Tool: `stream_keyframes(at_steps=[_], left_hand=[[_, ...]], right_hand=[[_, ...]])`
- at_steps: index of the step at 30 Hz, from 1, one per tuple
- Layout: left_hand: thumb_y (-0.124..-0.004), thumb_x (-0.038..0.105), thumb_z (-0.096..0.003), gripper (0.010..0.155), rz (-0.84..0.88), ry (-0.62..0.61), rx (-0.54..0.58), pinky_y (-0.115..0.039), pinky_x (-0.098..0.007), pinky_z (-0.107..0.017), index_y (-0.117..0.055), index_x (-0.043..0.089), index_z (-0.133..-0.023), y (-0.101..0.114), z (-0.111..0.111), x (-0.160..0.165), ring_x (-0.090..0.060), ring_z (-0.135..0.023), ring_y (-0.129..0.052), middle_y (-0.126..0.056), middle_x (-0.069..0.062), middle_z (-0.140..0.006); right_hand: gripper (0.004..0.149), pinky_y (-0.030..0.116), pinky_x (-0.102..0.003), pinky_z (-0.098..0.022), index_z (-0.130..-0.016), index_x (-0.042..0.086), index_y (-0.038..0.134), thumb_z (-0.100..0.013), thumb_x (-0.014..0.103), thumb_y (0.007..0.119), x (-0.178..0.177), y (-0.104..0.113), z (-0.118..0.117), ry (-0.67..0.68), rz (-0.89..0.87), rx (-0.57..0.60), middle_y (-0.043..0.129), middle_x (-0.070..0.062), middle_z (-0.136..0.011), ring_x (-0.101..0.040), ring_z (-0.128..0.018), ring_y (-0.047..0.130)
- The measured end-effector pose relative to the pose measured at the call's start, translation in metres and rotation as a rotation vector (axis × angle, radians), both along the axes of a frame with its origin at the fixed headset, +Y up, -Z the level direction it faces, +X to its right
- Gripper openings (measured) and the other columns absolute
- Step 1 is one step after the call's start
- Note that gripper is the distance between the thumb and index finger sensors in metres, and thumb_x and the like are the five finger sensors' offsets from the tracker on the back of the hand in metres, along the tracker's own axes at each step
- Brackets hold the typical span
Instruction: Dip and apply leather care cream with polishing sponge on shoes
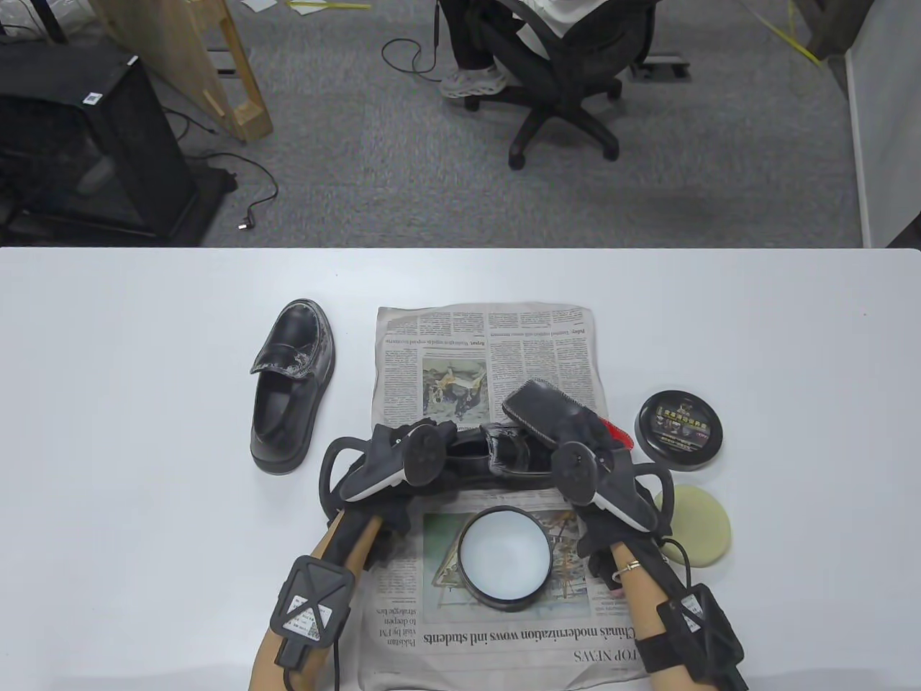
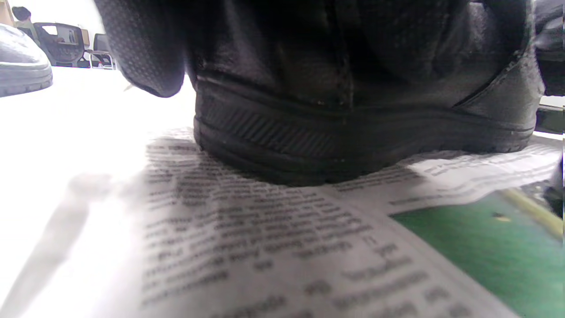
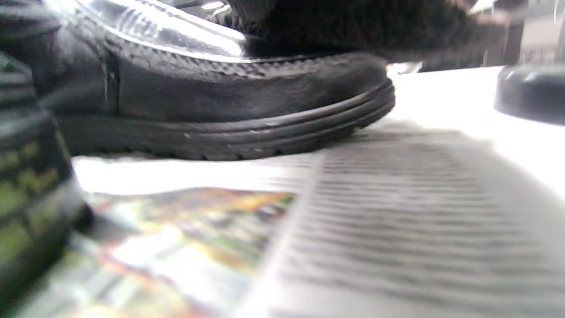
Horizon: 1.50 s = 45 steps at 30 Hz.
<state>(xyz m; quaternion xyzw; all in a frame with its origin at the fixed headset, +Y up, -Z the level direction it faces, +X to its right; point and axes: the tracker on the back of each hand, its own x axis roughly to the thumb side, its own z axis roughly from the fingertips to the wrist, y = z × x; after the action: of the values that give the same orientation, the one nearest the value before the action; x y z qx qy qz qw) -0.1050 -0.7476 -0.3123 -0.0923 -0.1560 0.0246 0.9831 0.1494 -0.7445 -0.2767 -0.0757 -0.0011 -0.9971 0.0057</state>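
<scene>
Table view shows the left hand (image 1: 403, 461) holding the heel end of a black shoe (image 1: 475, 457), fingers wrapped on it. From the left wrist view, a gloved finger (image 2: 145, 53) hangs by the heel (image 2: 309, 132). The right hand (image 1: 597, 475) holds a dark fuzzy sponge (image 1: 543, 410) on the toe end of this shoe, fingers closed around it. The shoe lies sideways on a newspaper (image 1: 489, 345) on the white table (image 1: 144, 360). Just in front of it sits an open cream tin (image 1: 505, 558) with pale cream inside. Its black lid (image 1: 678, 430) rests to the right, on the table. A round yellow pad (image 1: 701, 529) lies near the right wrist. Another black shoe (image 1: 291, 385) stands off to the left, beside the paper.
</scene>
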Motion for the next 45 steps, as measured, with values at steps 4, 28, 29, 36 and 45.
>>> stream_keyframes(at_steps=[4,28,29,36,45], left_hand=[[-0.079,0.058,-0.0433,0.077,0.014,0.001,-0.01,-0.074,-0.053,-0.07,-0.055,0.033,-0.112,0.0,0.0,0.0,-0.036,-0.102,-0.077,-0.071,-0.006,-0.118],[-0.082,0.057,-0.0412,0.078,0.056,0.02,-0.031,-0.075,-0.051,-0.07,-0.057,0.034,-0.111,0.0,-0.002,-0.003,-0.035,-0.101,-0.078,-0.073,-0.006,-0.117],[-0.082,0.057,-0.0413,0.078,0.059,0.023,-0.032,-0.075,-0.051,-0.07,-0.057,0.034,-0.111,0.0,-0.003,-0.003,-0.035,-0.101,-0.078,-0.072,-0.006,-0.117],[-0.083,0.057,-0.0394,0.078,0.052,0.013,-0.029,-0.073,-0.053,-0.071,-0.058,0.034,-0.11,-0.001,-0.003,-0.002,-0.035,-0.102,-0.076,-0.072,-0.005,-0.118],[-0.086,0.055,-0.0378,0.08,0.034,0.002,-0.032,-0.072,-0.054,-0.073,-0.057,0.036,-0.11,0.0,-0.003,-0.001,-0.033,-0.104,-0.075,-0.07,-0.003,-0.119]], right_hand=[[0.051,0.064,-0.052,-0.068,-0.111,0.01,0.053,-0.064,0.032,0.052,-0.012,0.006,0.025,0.089,0.136,0.067,0.061,-0.019,-0.11,-0.045,-0.097,0.069],[0.051,0.056,-0.053,-0.072,-0.112,0.017,0.048,-0.065,0.035,0.049,0.005,0.003,-0.005,-0.051,-0.003,-0.056,0.051,-0.013,-0.115,-0.043,-0.104,0.057],[0.051,0.06,-0.051,-0.071,-0.112,0.016,0.049,-0.065,0.035,0.05,0.004,0.003,0.001,-0.037,0.036,-0.033,0.053,-0.014,-0.114,-0.042,-0.102,0.062],[0.051,0.07,-0.048,-0.067,-0.109,0.01,0.057,-0.064,0.033,0.052,-0.032,0.012,0.038,0.15,0.036,0.073,0.065,-0.02,-0.107,-0.042,-0.093,0.076],[0.05,0.061,-0.058,-0.07,-0.111,0.017,0.053,-0.065,0.035,0.049,-0.064,0.031,0.003,0.186,-0.195,-0.04,0.062,-0.014,-0.114,-0.047,-0.1,0.068]])
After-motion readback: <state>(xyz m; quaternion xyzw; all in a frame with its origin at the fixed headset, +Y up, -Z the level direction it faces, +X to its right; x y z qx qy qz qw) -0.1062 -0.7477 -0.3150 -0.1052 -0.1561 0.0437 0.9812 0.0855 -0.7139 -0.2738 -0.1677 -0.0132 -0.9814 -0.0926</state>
